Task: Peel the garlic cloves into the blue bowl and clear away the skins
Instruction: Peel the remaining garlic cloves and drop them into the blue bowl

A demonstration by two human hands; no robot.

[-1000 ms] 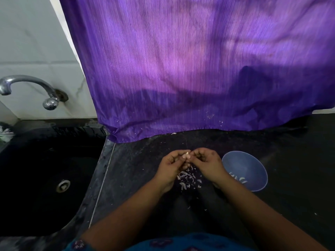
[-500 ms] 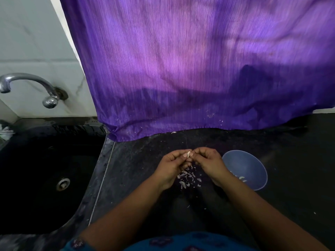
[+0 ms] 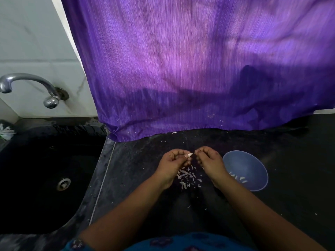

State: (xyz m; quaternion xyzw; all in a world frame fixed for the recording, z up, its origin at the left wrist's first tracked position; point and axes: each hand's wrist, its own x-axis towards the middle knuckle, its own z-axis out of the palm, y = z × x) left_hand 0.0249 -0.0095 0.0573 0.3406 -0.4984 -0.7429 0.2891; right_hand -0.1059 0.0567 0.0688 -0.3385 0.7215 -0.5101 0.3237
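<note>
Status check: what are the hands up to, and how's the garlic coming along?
Left hand pinching clove. Right hand curled alongside, contents unclear. Skins piled on counter; some peeled cloves in bowl. Nothing in the way.

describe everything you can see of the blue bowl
The blue bowl is round, a pale matte blue, and looks like plastic. It stands upright and open on the dark countertop, to the right of the right hand, whose wrist crosses in front of its left rim; whether they touch cannot be told. A few small whitish pieces, apparently peeled garlic, lie in its bottom near the front. No lid or handle shows.
</note>
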